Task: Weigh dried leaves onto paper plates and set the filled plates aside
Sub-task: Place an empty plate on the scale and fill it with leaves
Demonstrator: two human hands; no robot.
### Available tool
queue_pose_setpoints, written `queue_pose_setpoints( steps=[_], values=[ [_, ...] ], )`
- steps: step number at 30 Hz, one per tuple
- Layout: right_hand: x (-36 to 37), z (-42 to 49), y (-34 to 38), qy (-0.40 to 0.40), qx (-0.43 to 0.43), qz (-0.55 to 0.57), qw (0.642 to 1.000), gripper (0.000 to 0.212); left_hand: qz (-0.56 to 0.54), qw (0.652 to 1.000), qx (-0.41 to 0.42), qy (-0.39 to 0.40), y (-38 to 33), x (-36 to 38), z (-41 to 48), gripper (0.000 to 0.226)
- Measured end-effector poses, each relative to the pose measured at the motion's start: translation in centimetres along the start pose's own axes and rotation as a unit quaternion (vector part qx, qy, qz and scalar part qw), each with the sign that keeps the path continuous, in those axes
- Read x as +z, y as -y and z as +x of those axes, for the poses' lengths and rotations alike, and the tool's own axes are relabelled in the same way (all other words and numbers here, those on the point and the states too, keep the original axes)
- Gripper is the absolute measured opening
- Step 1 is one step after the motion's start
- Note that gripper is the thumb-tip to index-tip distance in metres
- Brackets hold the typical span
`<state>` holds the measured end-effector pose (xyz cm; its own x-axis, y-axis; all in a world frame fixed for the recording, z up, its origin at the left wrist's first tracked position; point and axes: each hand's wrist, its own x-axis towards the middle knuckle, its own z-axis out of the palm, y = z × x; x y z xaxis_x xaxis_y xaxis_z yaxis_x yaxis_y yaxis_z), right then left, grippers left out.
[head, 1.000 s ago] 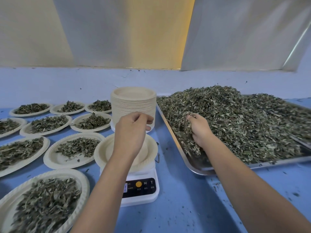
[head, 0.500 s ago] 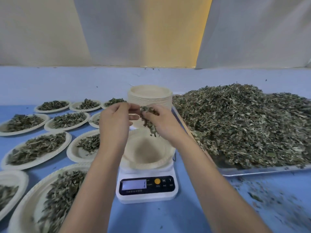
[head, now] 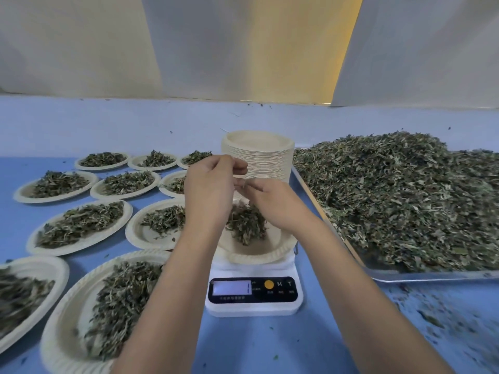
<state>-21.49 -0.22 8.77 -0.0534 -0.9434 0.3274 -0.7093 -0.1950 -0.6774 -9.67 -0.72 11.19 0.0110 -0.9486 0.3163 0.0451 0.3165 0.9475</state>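
One leaf heap (head: 245, 225) on plate (head: 256, 256) under fingers (head: 239, 168): left hand (head: 210, 187) pinched, right hand (head: 275, 206) slack.

Right hand (head: 272, 203) dropped leaf clump (head: 245, 225) onto scale plate (head: 253, 256), earlier empty.

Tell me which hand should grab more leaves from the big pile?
Probably the right hand: the tray of dried leaves lies on its side, while the left hand would have to cross over the scale.
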Motion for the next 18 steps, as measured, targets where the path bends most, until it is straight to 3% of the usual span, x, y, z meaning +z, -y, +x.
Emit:
queue_pose_setpoints(
  steps=[8,18],
  values=[
    [-0.28,0.20,0.63,-0.117,0.033,0.162,0.979,0.024,-0.023,0.999,-0.031,-0.002,0.25,-0.42,0.40,0.029],
    [-0.35,-0.06,0.56,-0.134,-0.008,0.091,0.987,0.025,-0.023,0.999,-0.035,0.006,0.48,-0.37,0.44,0.029]
  ],
)
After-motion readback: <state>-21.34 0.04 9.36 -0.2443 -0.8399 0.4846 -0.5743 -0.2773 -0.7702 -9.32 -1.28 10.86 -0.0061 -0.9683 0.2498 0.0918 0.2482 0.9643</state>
